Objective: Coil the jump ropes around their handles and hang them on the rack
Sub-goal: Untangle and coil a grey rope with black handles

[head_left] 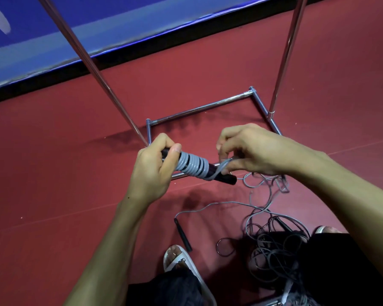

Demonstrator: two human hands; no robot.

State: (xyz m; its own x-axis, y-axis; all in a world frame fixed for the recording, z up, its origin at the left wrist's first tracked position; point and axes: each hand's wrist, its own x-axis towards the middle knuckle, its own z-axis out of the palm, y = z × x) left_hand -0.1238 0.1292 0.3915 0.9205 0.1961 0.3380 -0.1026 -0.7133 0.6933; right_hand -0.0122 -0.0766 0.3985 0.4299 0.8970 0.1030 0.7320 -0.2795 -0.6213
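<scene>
We count one wrapped handle (223, 178) in clenched left grip (152, 171), right grip (252, 149) pinching rope (192, 165), one loose handle (182, 235), tangle (274, 250) uncountable.

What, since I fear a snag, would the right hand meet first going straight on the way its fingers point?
Probably the grey coil on the black handles, close by the right hand, which pinches the loose rope; depth is unclear.
</scene>
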